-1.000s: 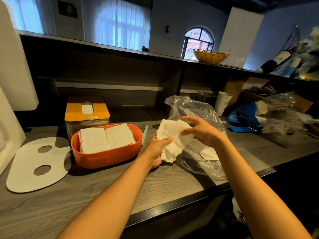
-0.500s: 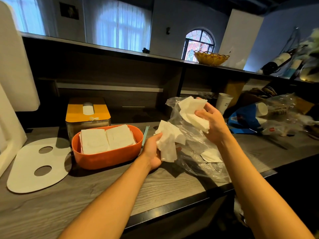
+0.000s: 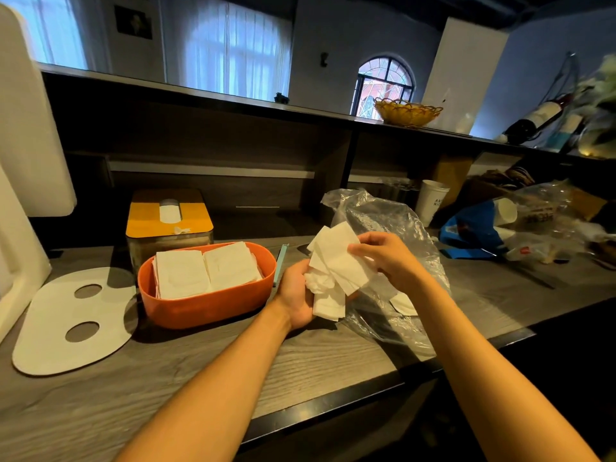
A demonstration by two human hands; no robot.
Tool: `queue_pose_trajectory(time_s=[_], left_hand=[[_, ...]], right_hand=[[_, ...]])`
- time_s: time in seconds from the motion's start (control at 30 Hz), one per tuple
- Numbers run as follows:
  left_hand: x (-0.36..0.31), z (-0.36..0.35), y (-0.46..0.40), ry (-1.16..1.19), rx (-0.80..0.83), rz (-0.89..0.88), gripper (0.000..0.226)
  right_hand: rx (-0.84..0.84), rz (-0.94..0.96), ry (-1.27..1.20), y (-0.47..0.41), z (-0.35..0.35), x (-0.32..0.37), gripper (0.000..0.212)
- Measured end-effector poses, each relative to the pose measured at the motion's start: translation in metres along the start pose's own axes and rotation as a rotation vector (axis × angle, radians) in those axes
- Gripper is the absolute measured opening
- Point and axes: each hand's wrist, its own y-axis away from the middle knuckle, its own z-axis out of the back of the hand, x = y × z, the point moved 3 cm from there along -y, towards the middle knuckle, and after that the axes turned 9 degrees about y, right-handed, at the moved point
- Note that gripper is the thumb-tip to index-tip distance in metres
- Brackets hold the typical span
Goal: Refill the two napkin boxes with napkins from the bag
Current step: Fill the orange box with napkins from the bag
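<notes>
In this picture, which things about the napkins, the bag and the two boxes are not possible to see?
All in the head view:
- Yellow-lidded box: its lid hides how full it is.
- Orange box: the top napkins hide how deep the stacks go.
- Plastic bag: crumpled film, the right hand and its forearm hide how many napkins remain.
- Napkins in hand: overlapping, uncountable; the left hand hides their lower edges.

Both forearms extended, left grip (image 3: 297,295) palm-up and curled, right grip (image 3: 386,258) pinching
</notes>
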Motion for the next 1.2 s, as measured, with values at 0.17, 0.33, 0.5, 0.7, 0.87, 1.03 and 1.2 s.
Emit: queue_pose_trajectory(time_s=[0.17, 0.33, 0.5, 0.7, 0.87, 1.03, 1.2], left_hand=[[0.001, 0.002, -0.002, -0.025, -0.002, -0.006, 0.048], [0.002, -0.004, 0.003, -0.022, 0.019, 0.024, 0.047], [-0.004, 0.001, 0.003, 0.141, -0.077, -0.031, 0.050], [-0.004, 0.003, 0.001, 0.370, -0.092, -0.100, 0.047], [-0.002, -0.003, 0.003, 0.273, -0.077, -0.185, 0.048], [-0.001, -0.003, 0.003, 0.209, -0.108, -0.223, 0.049], [-0.002, -0.001, 0.002, 0.184, -0.170, -0.194, 0.046]], right_hand=[[0.056, -0.044, -0.072, 0.005, 0.007, -0.002, 0.009], [0.142, -0.136, -0.040, 0.013, 0.000, -0.005, 0.017], [-0.180, -0.221, -0.259, 0.013, 0.019, -0.014, 0.011], [-0.059, -0.316, -0.768, 0.037, -0.005, -0.008, 0.022], [-0.016, -0.404, -0.737, 0.054, -0.057, -0.010, 0.024], [-0.127, -0.348, -0.549, 0.056, -0.059, -0.014, 0.023], [-0.231, -0.172, -0.376, 0.058, -0.028, -0.006, 0.011]])
